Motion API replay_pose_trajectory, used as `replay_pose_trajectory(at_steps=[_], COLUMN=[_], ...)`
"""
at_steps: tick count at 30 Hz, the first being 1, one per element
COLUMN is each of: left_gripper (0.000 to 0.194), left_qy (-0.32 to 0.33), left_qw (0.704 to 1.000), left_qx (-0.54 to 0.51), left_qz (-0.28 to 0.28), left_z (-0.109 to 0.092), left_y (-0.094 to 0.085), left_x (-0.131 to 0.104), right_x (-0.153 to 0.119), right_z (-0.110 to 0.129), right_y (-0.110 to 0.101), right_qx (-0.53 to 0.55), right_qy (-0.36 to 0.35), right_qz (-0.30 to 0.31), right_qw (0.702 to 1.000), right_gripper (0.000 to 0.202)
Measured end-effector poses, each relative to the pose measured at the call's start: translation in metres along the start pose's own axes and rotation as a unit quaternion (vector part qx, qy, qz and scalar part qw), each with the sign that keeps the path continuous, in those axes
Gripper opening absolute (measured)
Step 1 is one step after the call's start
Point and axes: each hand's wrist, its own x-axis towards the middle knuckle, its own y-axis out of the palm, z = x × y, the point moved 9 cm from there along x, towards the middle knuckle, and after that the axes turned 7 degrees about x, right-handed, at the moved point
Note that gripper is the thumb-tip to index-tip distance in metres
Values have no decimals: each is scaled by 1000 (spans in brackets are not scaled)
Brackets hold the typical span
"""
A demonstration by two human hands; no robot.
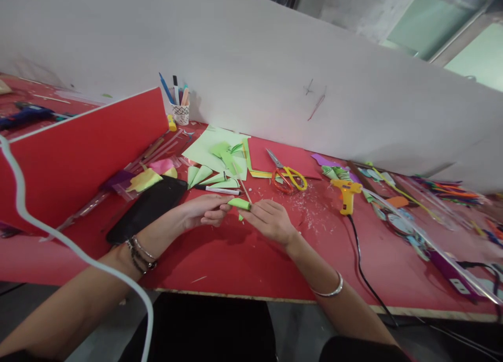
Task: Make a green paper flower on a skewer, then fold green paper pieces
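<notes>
Between my two hands is a small rolled piece of green paper (239,204), held above the red table. My left hand (206,210) has its left end between thumb and fingers. My right hand (271,220) pinches the right end, and a thin wooden stick (242,183) slants up from those fingertips. Just behind lie a white marker (222,190) and several folded green paper cones (199,175). Farther back are a pale green sheet (202,147) and scissors (286,174) with red and yellow handles, partly on red paper (283,155).
A yellow glue gun (346,195) stands at right, its black cord crossing the table edge (412,314). A black phone-like slab (147,210) lies left, near a red upright board (90,152). A cup of pens (181,113) stands by the wall. A white cable (78,251) hangs at left.
</notes>
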Motion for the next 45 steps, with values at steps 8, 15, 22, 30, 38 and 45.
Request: replay_pose_trajectory(at_steps=[8,15,22,30,38,45], left_gripper=[43,33,29,40,38,34], left_qy=[165,210,116,-18,-13,76], left_qw=[950,925,992,997,999,993], left_qx=[211,291,2,-70,-29,86], left_qz=[-160,-123,-45,28,41,10], left_z=[-31,-37,-21,-2,4,-5], left_y=[-5,6,1,11,11,9], left_x=[-9,-8,0,-1,6,6], right_x=[4,0,3,5,4,4], right_z=[-1,-32,-11,6,1,-25], right_y=[-9,-12,-18,-25,-22,-13], right_qx=[-7,144,-54,-116,14,223], right_qy=[38,198,57,-28,-6,147], right_qz=[-62,-132,-100,-107,-109,-145], right_qw=[997,961,992,987,994,953], right_gripper=[26,23,27,25,22,9])
